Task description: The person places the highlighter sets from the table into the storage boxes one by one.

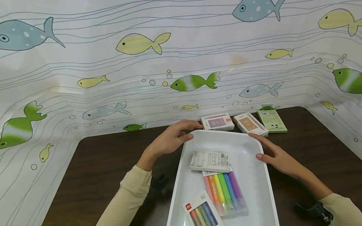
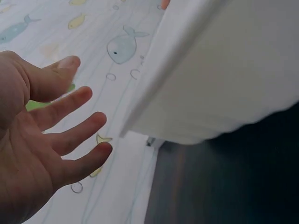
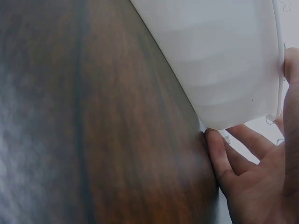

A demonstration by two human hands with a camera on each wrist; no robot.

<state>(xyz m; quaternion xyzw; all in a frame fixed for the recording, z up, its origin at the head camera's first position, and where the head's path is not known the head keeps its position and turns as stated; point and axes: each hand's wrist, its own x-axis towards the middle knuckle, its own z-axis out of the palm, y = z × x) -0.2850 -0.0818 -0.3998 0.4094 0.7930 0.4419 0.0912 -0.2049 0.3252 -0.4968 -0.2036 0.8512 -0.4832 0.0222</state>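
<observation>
A white tray (image 1: pixel 250 180) stands on the dark table in the head view. My left hand (image 1: pixel 172 138) is by its far left corner; in the left wrist view the fingers are spread, apart from the tray wall. At the far right corner my right hand (image 1: pixel 276 156) holds the tray, thumb over the rim and fingers against the outside. Inside lie a pale printed box (image 1: pixel 210 161), a clear pack of coloured pens (image 1: pixel 225 190) partly under it, and a white box with a window (image 1: pixel 205 219) showing coloured sticks.
Beyond the tray lie a white box with a purple panel (image 1: pixel 217 122), a white box with an orange-brown panel (image 1: pixel 251 124) and a green box (image 1: pixel 272 121). Fish-patterned sheeting (image 1: pixel 149 71) encloses the back and sides of the wooden table (image 1: pixel 84 185).
</observation>
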